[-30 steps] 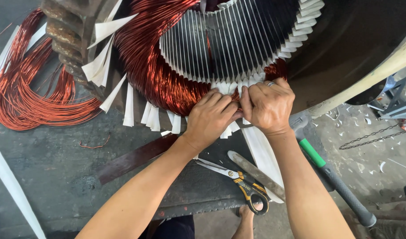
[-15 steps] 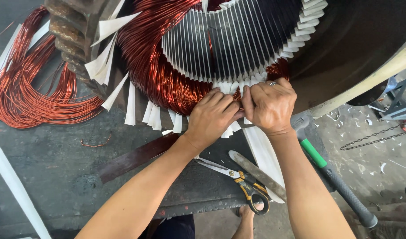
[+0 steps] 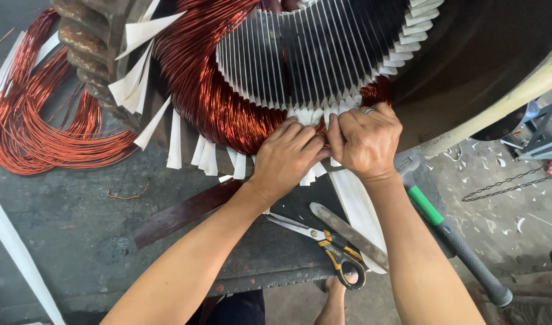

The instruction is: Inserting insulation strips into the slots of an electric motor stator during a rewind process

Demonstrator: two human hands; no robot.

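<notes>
Nothing has shifted: both hands stay pinched on the white insulation paper at the stator's bottom slots. Left hand and right hand touch, equally near; slots run straight away from them.

White insulation paper strips stand in the slots of the grey stator core, beside the glossy copper winding.

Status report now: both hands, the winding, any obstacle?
Left hand and right hand pressed together on white paper strips at copper winding. Scissors lie below wrists, apart. Nothing blocking.
</notes>
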